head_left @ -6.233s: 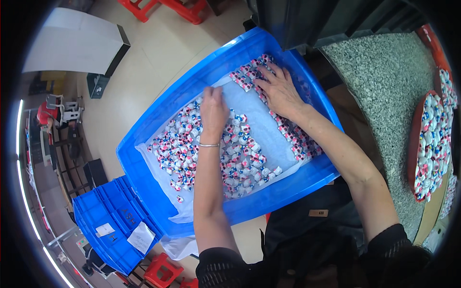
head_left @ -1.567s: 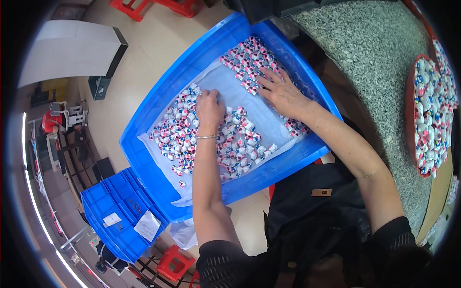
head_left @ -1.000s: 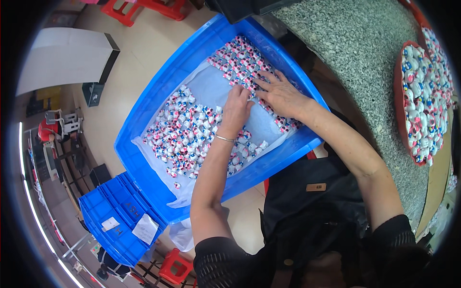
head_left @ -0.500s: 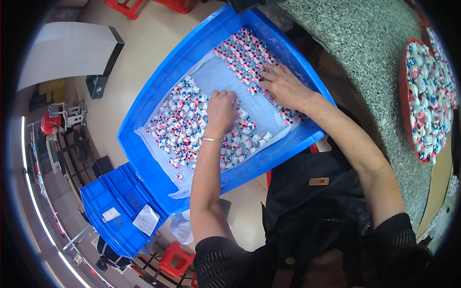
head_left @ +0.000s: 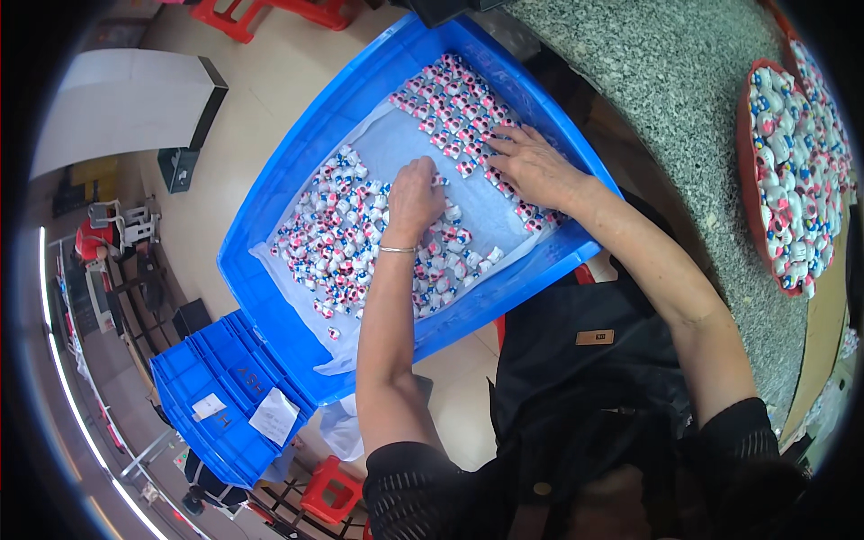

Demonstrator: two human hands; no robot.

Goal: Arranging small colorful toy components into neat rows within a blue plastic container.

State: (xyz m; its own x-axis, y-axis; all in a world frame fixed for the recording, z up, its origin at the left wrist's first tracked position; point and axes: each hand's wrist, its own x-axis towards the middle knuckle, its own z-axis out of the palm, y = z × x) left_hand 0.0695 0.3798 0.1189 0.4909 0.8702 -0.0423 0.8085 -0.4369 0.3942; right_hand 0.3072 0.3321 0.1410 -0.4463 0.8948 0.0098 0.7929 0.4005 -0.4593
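Figurines (head_left: 337,238) on sheet (head_left: 378,144) in bin (head_left: 279,335)

Massed small white, pink and blue figurines (head_left: 337,225), stacked blue plastic crates (head_left: 184,373), a red plastic stool (head_left: 317,495) and, near the dim rim, apparently a long white strip light (head_left: 44,279) show a workshop.

A person's left hand (head_left: 416,198) curls inward, back uppermost and its tips largely hidden from view, above a left forearm (head_left: 387,310) that rises nearly upright from the lower edge. The right hand (head_left: 543,173) reaches out palm down, its fingers (head_left: 511,147) loosely spread, with the right forearm (head_left: 643,247) slanting up and leftward from a slightly bent right elbow (head_left: 705,322).
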